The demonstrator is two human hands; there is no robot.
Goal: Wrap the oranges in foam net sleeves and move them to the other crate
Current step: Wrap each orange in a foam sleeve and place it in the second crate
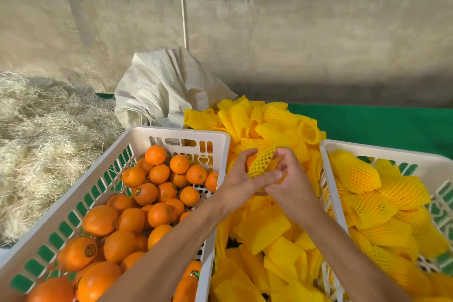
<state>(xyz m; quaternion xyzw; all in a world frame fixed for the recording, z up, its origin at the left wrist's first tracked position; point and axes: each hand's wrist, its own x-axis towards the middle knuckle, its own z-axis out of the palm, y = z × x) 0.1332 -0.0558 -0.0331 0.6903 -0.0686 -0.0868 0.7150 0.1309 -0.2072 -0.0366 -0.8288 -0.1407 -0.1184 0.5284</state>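
A white crate (pixel 137 133) on the left holds several bare oranges (pixel 159 214). On the right, another white crate (pixel 382 148) holds several oranges wrapped in yellow foam net (pixel 367 208). Between the crates lies a heap of empty yellow foam net sleeves (pixel 267 228). Above that heap both hands meet around one orange (pixel 250 160), which is partly covered by a stretched yellow sleeve (pixel 263 163). My left hand (pixel 241 179) grips the orange from the left, thumb over the net. My right hand (pixel 290 179) pinches the sleeve from the right.
A white woven sack (pixel 161 88) stands behind the left crate. Dry straw (pixel 46 135) covers the ground on the left. A green mat (pixel 382 122) lies behind the right crate, with a grey concrete wall (pixel 294 32) beyond.
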